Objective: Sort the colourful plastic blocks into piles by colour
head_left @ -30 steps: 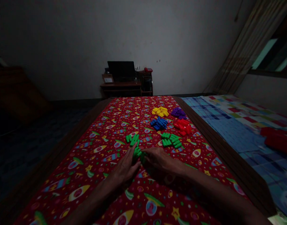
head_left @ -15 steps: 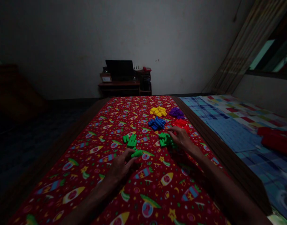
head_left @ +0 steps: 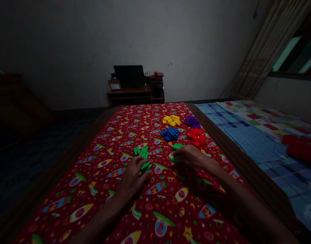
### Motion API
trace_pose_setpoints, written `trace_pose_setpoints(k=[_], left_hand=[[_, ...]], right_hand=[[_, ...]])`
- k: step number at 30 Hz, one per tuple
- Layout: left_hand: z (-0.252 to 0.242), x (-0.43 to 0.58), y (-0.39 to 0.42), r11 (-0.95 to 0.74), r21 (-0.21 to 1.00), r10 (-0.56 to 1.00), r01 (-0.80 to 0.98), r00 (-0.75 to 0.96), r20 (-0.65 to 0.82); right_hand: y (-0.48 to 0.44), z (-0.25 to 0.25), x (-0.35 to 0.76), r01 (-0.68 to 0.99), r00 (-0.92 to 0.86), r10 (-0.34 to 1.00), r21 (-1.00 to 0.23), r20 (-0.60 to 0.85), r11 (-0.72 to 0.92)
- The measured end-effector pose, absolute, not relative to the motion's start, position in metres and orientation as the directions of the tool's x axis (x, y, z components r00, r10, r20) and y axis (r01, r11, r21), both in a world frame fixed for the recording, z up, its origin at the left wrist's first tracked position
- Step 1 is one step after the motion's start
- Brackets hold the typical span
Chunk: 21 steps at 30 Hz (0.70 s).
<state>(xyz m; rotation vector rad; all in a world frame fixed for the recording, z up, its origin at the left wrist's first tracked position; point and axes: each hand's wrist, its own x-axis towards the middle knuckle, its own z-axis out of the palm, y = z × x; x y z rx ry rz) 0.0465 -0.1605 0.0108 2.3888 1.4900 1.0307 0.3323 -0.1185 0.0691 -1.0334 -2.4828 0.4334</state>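
My left hand lies low over the patterned red cloth, thumb and forefinger curled round small green finger-shaped pieces. Just beyond its fingertips is a loose group of similar green pieces. To the right, my right hand reaches over a second green pile, covering much of it. Its fingers are bent down together at the pile's near side; whatever is between the fingertips is hidden.
Behind the right hand lie heaps of red pieces, blue pieces, yellow pieces and purple pieces. The red cloth covers a long surface with brown edges. A bed with checked bedding adjoins it at right.
My right hand has moved down and left, from the far right side of the green pile to its near side, uncovering the red heap. My left hand has shifted slightly over the green pieces.
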Motion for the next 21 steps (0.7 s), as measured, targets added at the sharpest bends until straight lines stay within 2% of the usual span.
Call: trace_pose_setpoints(k=[3,7,9,11,15,17,19,21], left_hand=[[0.006,0.042,-0.159,-0.489,0.376,0.849,0.787,0.331,0.413],[0.005,0.042,-0.160,-0.491,0.366,0.839,0.791,0.317,0.442],[0.008,0.043,-0.160,-0.478,0.427,0.849,0.767,0.280,0.448],[0.011,0.047,-0.159,-0.455,0.518,0.870,0.724,0.240,0.430],[0.012,0.064,-0.158,-0.422,0.699,0.902,0.578,0.185,0.391],[0.010,0.072,-0.160,-0.388,0.775,0.921,0.499,0.192,0.338],[0.008,0.076,-0.160,-0.335,0.828,0.941,0.449,0.204,0.270],[0.008,0.072,-0.156,-0.322,0.822,0.946,0.470,0.194,0.260]], right_hand=[[-0.106,0.070,0.355,0.662,-0.584,0.786,-0.440,0.204,0.607],[-0.104,0.065,0.349,0.648,-0.431,0.813,-0.493,0.391,0.580],[-0.111,0.062,0.334,0.586,-0.412,0.796,-0.540,0.444,0.605],[-0.122,0.056,0.315,0.522,-0.478,0.767,-0.564,0.428,0.640],[-0.143,0.038,0.282,0.423,-0.671,0.623,-0.484,0.402,0.766],[-0.146,0.032,0.275,0.447,-0.715,0.601,-0.426,0.358,0.786],[-0.142,0.031,0.277,0.519,-0.706,0.636,-0.383,0.311,0.764],[-0.134,0.034,0.288,0.587,-0.673,0.679,-0.345,0.295,0.732]])
